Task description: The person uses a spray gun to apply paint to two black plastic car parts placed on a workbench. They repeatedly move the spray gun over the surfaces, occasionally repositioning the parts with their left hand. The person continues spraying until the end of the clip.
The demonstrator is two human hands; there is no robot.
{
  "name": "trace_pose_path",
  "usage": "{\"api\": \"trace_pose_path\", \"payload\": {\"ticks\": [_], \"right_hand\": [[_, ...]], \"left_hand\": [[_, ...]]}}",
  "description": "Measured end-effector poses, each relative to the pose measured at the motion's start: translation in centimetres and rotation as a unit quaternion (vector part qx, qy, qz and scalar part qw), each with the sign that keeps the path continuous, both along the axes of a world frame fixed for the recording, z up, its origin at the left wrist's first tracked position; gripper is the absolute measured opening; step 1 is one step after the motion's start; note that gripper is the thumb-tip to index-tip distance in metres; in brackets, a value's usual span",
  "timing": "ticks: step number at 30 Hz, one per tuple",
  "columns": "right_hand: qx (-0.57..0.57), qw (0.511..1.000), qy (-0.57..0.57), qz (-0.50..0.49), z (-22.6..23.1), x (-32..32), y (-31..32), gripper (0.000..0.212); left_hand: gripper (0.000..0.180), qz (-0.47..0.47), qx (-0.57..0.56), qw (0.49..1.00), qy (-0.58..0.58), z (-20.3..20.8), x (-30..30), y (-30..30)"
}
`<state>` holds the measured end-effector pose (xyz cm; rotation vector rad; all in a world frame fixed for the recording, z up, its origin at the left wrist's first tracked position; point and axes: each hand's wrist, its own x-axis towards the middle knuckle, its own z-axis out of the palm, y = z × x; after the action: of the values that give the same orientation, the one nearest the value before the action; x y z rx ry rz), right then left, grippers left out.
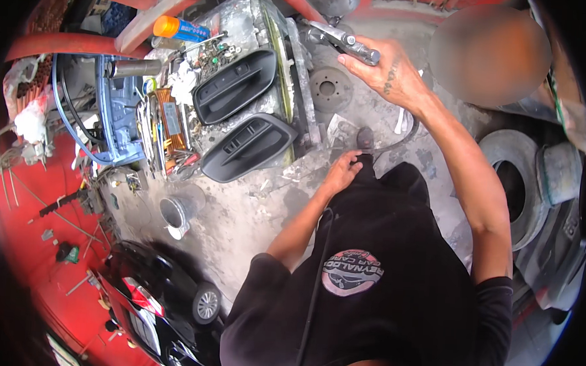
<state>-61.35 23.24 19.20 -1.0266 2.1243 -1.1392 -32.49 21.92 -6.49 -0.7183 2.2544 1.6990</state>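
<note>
Furthest left of what matters, a light-blue metal car door [122, 120] stands beside the cluttered, paint-spattered grey workbench [241, 18], and a stray swing of an arm or a hose could knock it. On the bench, a blue bottle with an orange cap [182, 29] sits among small loose parts; whether it stands or lies I cannot tell, but a bump could roll or tip it. Two matte-black moulded plastic door panels rest to its right: the upper panel [235, 85] and the lower panel [249, 148], whose near end seems close to the bench's edge, so a nudge might slide it off and scuff it. The bare left hand [342, 172] hangs low near the person's leg, fingers loosely curled, with nothing visible in it, so neither panel is steadied. Beyond, a round grey metal disc [327, 88] on the floor could trip a foot. Above it, the silver-and-black metal hand tool [354, 47] is held in the right hand [391, 71], fingers closed around it, well apart from the panels; a slack grip could drop it. The dark hose [405, 137] on the floor might snag a shoe.
</note>
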Motion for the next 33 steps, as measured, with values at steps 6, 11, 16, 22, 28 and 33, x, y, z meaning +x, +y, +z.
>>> {"api": "trace_pose_path", "payload": {"ticks": [6,11,16,22,28,33], "right_hand": [[-0.029,0.988,0.036,0.148,1.3,-8.7,-4.4,0.050],[-0.034,0.959,0.074,0.271,0.4,-15.4,-9.4,0.047],[0.033,0.880,0.065,0.470,-1.6,-22.6,-12.3,0.046],[-0.141,0.827,0.089,0.536,-3.4,-26.9,-19.5,0.039],[-0.127,0.810,0.020,0.572,-0.3,-25.3,-27.5,0.039],[-0.215,0.801,0.003,0.559,-1.0,-25.5,-28.6,0.039]], "left_hand": [[0.040,0.092,0.053,0.991,-0.081,-0.1,-4.1,-1.1],[0.038,0.171,0.034,0.980,-0.100,1.0,-8.0,-0.4],[0.037,0.297,0.028,0.943,-0.144,1.4,-14.0,0.4],[0.038,0.396,0.031,0.905,-0.149,3.3,-21.0,5.0],[0.035,0.460,0.056,0.867,-0.180,7.1,-26.1,6.6],[0.036,0.488,0.080,0.854,-0.161,5.3,-26.8,8.2]]}}
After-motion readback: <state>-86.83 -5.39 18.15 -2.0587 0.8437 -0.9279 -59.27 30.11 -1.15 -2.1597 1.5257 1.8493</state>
